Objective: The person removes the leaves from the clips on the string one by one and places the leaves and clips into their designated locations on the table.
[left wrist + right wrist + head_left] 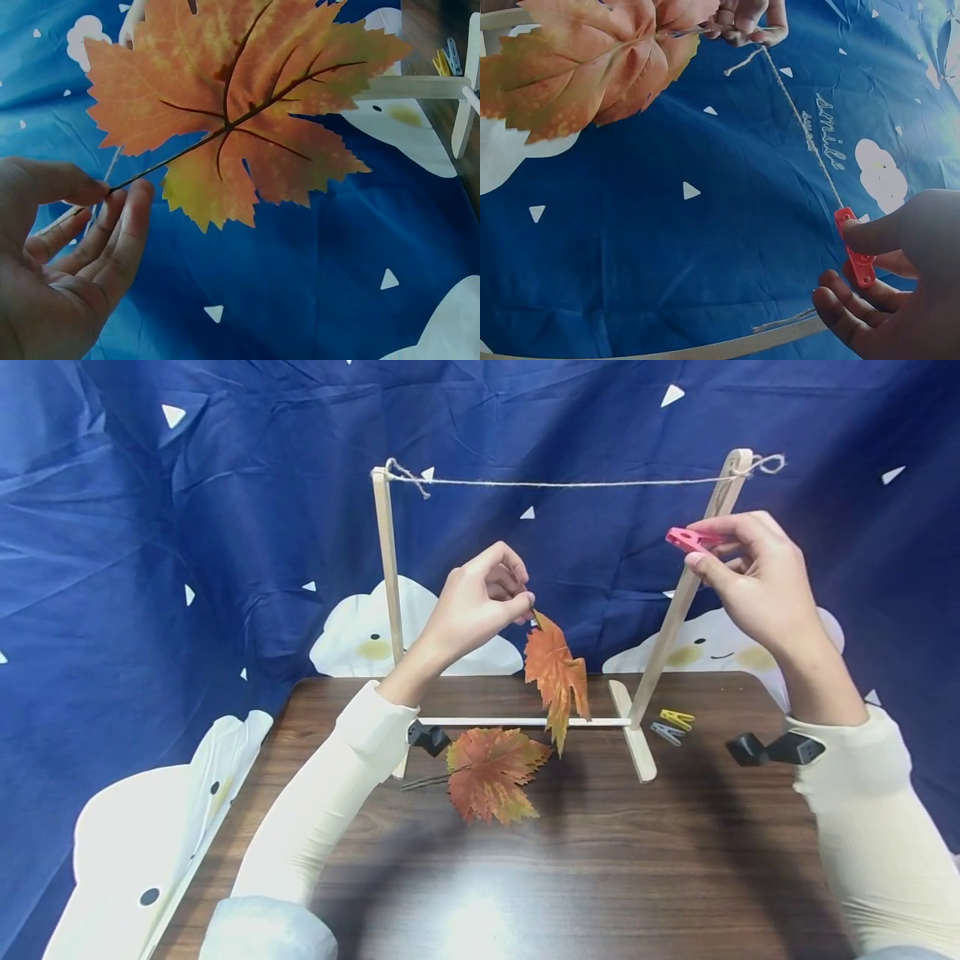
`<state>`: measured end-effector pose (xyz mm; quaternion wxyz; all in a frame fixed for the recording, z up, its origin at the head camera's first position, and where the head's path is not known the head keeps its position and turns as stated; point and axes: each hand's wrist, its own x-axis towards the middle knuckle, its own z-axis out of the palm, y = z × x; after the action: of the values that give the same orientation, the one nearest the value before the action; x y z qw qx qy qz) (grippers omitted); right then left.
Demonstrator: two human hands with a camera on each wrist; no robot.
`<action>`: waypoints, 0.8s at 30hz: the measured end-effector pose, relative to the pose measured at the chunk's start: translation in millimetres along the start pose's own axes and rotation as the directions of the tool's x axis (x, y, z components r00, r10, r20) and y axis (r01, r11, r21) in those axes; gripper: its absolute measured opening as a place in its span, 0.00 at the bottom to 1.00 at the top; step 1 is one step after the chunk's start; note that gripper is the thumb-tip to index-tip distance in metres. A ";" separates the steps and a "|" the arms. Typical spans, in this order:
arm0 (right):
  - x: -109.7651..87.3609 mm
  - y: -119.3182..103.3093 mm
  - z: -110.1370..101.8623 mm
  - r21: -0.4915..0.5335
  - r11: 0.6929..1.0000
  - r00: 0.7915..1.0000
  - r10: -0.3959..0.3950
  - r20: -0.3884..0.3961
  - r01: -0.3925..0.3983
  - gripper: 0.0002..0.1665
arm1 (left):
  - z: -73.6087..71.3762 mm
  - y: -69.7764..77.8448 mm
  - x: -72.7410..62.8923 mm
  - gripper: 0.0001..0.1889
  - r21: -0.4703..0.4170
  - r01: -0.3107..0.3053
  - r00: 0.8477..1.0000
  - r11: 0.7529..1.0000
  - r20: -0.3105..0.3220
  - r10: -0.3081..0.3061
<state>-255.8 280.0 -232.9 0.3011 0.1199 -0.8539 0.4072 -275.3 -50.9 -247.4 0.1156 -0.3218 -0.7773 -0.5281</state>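
Observation:
My left hand [483, 597] pinches the thin stem of an orange artificial maple leaf [556, 672], which hangs down below the fingers. In the left wrist view the leaf [247, 105] spreads out with its dark veins showing, its stem between thumb and fingertips. At the right, my right hand [765, 578] pinches a pink clothespin [693, 539] by one end, in front of the upright post. A twine line [555, 484] runs level above both hands, tied between two wooden posts. A second leaf [495, 772] lies on the table under the left hand.
The wooden stand's right post [678, 602] leans beside my right hand, its foot [633, 731] on the brown table [600, 877]. A yellow clothespin [678, 719] and a grey clothespin [667, 733] lie right of that foot. A white crossbar [525, 722] joins the posts low down.

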 end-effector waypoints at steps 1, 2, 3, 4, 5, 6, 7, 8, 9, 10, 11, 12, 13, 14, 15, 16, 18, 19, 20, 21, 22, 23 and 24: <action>-1.3 1.0 0.3 0.000 1.000 1.000 -0.004 0.001 0.004 0.22 | -1.0 -1.3 -1.6 0.07 -0.014 -0.001 1.000 1.000 0.000 0.001; -2.6 2.0 0.5 -0.001 1.000 1.000 -0.007 0.002 0.007 0.21 | -2.2 -2.6 -3.3 0.06 -0.025 -0.002 1.000 1.000 -0.003 0.001; -3.8 2.9 0.7 -0.004 1.000 1.000 -0.009 0.002 0.009 0.21 | -3.4 -3.8 -4.9 0.06 -0.041 0.001 1.000 0.999 -0.005 -0.002; -5.0 4.1 1.0 -0.006 1.000 1.000 -0.010 0.003 0.010 0.21 | -4.6 -4.9 -6.6 0.06 -0.055 0.005 1.000 0.998 -0.008 -0.005; -6.1 5.2 1.2 -0.010 1.000 1.000 -0.012 0.003 0.012 0.20 | -5.7 -6.2 -8.2 0.06 -0.064 0.008 1.000 0.998 -0.012 -0.009; -7.2 6.3 1.4 -0.010 1.000 1.000 -0.011 0.003 0.011 0.20 | -6.9 -7.4 -9.8 0.06 -0.071 0.007 1.000 0.997 -0.017 -0.009; -8.2 7.5 1.6 -0.012 1.000 1.000 -0.011 0.002 0.011 0.20 | -8.0 -8.4 -11.3 0.06 -0.071 0.010 1.000 0.997 -0.021 -0.012; -9.2 8.7 1.7 -0.013 1.000 1.000 -0.012 0.001 0.012 0.20 | -9.0 -9.2 -12.7 0.06 -0.067 0.012 1.000 0.998 -0.025 -0.014; -10.0 9.8 1.9 -0.011 1.000 1.000 -0.012 0.002 0.012 0.19 | -9.9 -10.0 -14.2 0.06 -0.064 0.016 0.999 0.998 -0.026 -0.018; -10.9 10.8 2.1 -0.007 1.000 1.000 -0.013 0.003 0.013 0.19 | -10.9 -10.5 -15.8 0.06 -0.062 0.020 0.999 0.998 -0.028 -0.022; -11.9 11.5 2.1 -0.005 1.000 1.000 -0.015 0.003 0.015 0.19 | -11.9 -10.9 -17.4 0.06 -0.062 0.026 0.999 0.998 -0.028 -0.027; -12.8 12.5 2.2 -0.005 1.000 1.000 -0.015 0.006 0.015 0.19 | -12.9 -11.2 -19.1 0.06 -0.062 0.031 0.999 0.998 -0.027 -0.033; -13.7 13.4 2.2 -0.008 1.000 1.000 -0.016 0.008 0.016 0.19 | -13.7 -11.5 -20.6 0.06 -0.066 0.039 0.999 0.997 -0.026 -0.041; -14.5 14.3 2.3 -0.006 1.000 1.000 -0.016 0.011 0.016 0.19 | -14.4 -12.0 -22.3 0.06 -0.072 0.047 0.998 0.996 -0.025 -0.049; -15.4 15.2 2.4 -0.007 1.000 1.000 -0.013 0.015 0.013 0.19 | -15.1 -12.7 -24.1 0.05 -0.079 0.057 0.998 0.995 -0.023 -0.059; -16.4 15.9 2.4 -0.009 1.000 1.000 -0.012 0.018 0.012 0.20 | -15.7 -13.6 -25.7 0.05 -0.085 0.064 0.998 0.994 -0.022 -0.066; -18.3 17.3 3.2 -0.004 1.000 1.000 -0.006 0.024 0.006 0.20 | -16.5 -16.9 -29.8 0.05 -0.099 0.071 0.997 0.993 -0.021 -0.073; -19.2 18.2 3.8 0.002 1.000 1.000 -0.007 0.028 0.007 0.20 | -16.7 -19.0 -31.9 0.05 -0.108 0.071 0.997 0.992 -0.024 -0.074; -20.0 19.1 4.6 0.008 1.000 0.999 -0.009 0.032 0.008 0.20 | -16.9 -20.9 -34.3 0.05 -0.118 0.071 0.997 0.990 -0.025 -0.074; -20.9 20.0 5.2 0.008 1.000 0.999 -0.008 0.036 0.008 0.19 | -16.9 -23.3 -36.8 0.05 -0.127 0.070 0.997 0.989 -0.027 -0.074; -21.9 20.9 5.8 0.007 1.000 0.999 -0.009 0.040 0.009 0.19 | -16.8 -25.6 -39.3 0.05 -0.133 0.070 0.997 0.989 -0.031 -0.074; -22.7 21.9 6.3 0.006 1.000 0.999 -0.009 0.044 0.008 0.19 | -16.7 -27.8 -42.3 0.05 -0.136 0.071 0.996 0.988 -0.035 -0.077; -23.6 23.1 6.5 0.000 1.000 0.999 -0.009 0.048 0.009 0.19 | -16.5 -29.8 -45.0 0.05 -0.136 0.076 0.996 0.988 -0.039 -0.082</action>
<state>-250.3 288.8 -265.0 0.2824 0.1336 -0.8605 0.4025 -262.1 -89.7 -286.1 0.0899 -0.2861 -0.7493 -0.5904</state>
